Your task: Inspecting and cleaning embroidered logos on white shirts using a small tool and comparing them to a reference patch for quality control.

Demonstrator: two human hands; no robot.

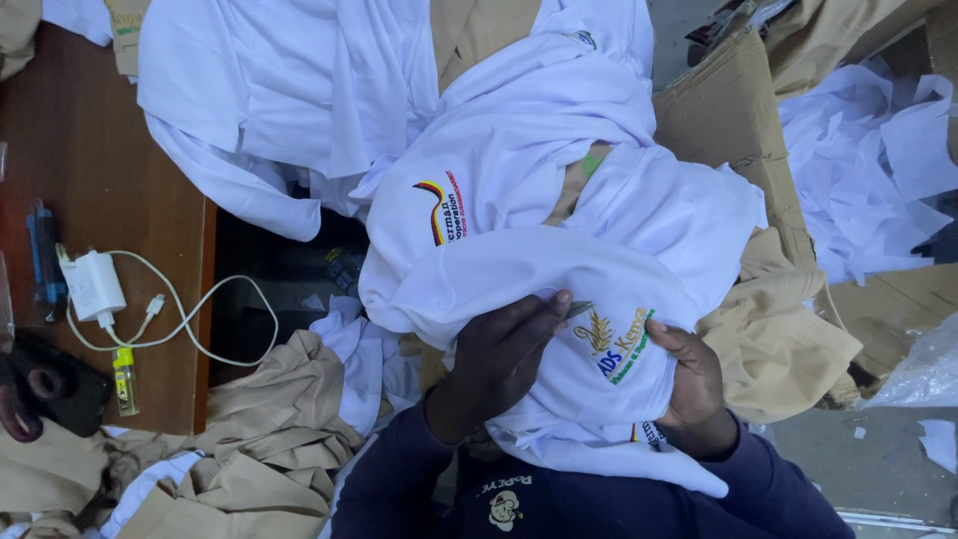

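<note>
Item: white cotton garment with printed emblems (pixel 559 250), bunched and draped over the person's lap, just off the near right edge of the brown wooden surface (pixel 110 190). It is held taut across both hands, apparently so the wheat-ear emblem (pixel 599 334) faces up for close work.

Left hand (pixel 504 359): fingers curled on top of the cloth, pinching a small grey-green tool (pixel 580 308) whose tip lies just beside the emblem; kind of tool too small to tell.

Right hand (pixel 689 379): clenched on the garment's folded edge from the side, pulling the fabric flat against the other hand.

Surroundings: a heap of white garments (pixel 289 90) across the surface's far edge; crumpled tan garments (pixel 249 449) near the lap on both sides, seemingly sorted by colour. A white charger with coiled cable (pixel 95 286) and a small yellow-green bottle (pixel 124 377) lie at the surface's near edge, clear of the cloth. An open cardboard box (pixel 728 120) to the right holds white paper scraps (pixel 878 170).
</note>
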